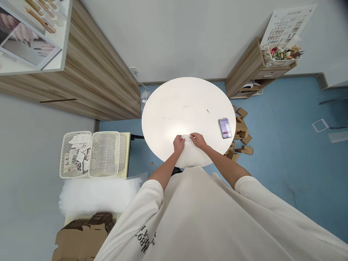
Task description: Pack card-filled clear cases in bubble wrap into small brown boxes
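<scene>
- Head view, left hand: the left hand [178, 144] is over the near part of a round white tabletop [187, 92], fingers curled; its grip pinches the left end of a small whitish piece [186, 136].
- Head view, right hand: the right hand [199, 140] meets it from the other side, its grip pinching the right end of the same piece.
- The piece spans the gap between the two hands, in front of the person's pale shirt [206, 217]; whether it touches the surface below I cannot tell.
- Toward the right edge of the round tabletop lies a purple rectangular object [224, 128], blurred into blocks; a small dark mark [208, 111] shows farther in.
- On the left, a left basket [62, 154] with packets and cards stands beside a right basket [122, 152] with clear plastic cases.
- Nearer the person are translucent sheets [98, 195] and brown cardboard [81, 241].
- On the right, small brown boxes [241, 128] lie on the blue floor [272, 145], near a wooden cabinet [244, 65] bearing flowers [284, 53] in a white basket [277, 64].
- At upper left, a wood-grain cupboard [103, 65] carries a framed picture [29, 38].
</scene>
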Motion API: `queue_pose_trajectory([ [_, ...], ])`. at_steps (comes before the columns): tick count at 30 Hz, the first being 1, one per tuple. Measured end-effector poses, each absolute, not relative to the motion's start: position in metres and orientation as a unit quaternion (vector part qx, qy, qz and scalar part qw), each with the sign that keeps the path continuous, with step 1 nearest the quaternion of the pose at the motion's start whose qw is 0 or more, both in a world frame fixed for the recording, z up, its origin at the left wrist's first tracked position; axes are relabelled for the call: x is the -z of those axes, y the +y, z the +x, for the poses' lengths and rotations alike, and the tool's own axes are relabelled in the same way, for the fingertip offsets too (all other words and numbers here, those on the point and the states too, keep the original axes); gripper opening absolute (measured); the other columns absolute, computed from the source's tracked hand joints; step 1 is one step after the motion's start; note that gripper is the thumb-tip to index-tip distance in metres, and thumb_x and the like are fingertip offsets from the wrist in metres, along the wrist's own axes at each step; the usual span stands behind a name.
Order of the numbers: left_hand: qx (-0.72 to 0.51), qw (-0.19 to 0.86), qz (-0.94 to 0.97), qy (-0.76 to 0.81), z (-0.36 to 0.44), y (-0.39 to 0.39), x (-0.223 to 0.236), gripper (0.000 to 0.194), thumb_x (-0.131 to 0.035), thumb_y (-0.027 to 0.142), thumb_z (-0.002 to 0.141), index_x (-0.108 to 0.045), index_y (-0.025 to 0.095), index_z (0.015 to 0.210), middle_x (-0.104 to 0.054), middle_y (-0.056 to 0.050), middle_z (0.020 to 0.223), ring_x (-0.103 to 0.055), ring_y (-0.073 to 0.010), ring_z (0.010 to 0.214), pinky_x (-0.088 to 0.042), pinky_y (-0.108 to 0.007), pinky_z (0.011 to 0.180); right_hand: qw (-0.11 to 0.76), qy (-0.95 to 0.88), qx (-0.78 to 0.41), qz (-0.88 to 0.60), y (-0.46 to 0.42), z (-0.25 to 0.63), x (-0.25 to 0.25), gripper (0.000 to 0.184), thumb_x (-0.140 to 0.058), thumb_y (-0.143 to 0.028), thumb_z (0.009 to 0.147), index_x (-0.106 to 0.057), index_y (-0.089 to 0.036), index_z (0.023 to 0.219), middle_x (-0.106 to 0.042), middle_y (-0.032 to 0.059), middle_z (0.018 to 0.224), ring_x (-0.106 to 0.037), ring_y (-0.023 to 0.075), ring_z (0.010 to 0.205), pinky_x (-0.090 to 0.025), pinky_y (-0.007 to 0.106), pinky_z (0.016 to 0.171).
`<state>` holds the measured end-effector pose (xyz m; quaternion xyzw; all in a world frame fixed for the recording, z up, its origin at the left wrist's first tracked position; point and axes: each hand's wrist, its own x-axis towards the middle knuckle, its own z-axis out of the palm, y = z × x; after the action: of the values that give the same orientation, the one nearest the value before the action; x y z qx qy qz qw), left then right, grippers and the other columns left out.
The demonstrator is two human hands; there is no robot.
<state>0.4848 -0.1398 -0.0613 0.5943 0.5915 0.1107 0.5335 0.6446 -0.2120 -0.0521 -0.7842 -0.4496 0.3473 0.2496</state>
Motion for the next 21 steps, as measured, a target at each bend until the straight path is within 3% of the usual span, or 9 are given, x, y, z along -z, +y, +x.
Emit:
queue_pose_trajectory([
  [6,-0.073,0.538,0.596,0.592,0.48,-0.147,0.075,0.037,-0.065,0.015,0.085,-0.057,0.022,0.121,-0.067,-0.005,0.108,-0.066,-0.015,0.089,-0.05,-0.028,0.084,0.263,-0.411,-0.33,-0.808,-0.193,0.655,0.056,0.028,-0.044,-0.03,0.1,-0.069,-0.023,0.112,-0.073,0.0049,0.106,-0.065,0.0194,0.097,-0.05,0.033,0.089],
  [13,-0.051,0.531,0.613,0.583,0.475,-0.151,0.078,0.042,-0.058,0.007,0.085,-0.055,0.019,0.126,-0.067,-0.008,0.111,-0.065,-0.0174,0.096,-0.049,-0.029,0.089,0.28,-0.336,-0.355,-0.826,-0.204,0.657,0.071,0.051,-0.049,-0.02,0.093,-0.05,-0.02,0.144,-0.062,0.0113,0.135,-0.065,0.0181,0.102,-0.052,0.033,0.093],
  [21,-0.057,0.535,0.618,0.573,0.476,-0.15,0.074,0.041,-0.055,0.006,0.085,-0.057,0.02,0.123,-0.068,-0.01,0.121,-0.065,-0.0196,0.109,-0.048,-0.032,0.096,0.277,-0.316,-0.404,-0.813,-0.235,0.642,0.083,0.037,-0.052,-0.014,0.087,-0.066,-0.022,0.121,-0.069,0.0063,0.122,-0.066,0.0183,0.103,-0.052,0.033,0.095],
])
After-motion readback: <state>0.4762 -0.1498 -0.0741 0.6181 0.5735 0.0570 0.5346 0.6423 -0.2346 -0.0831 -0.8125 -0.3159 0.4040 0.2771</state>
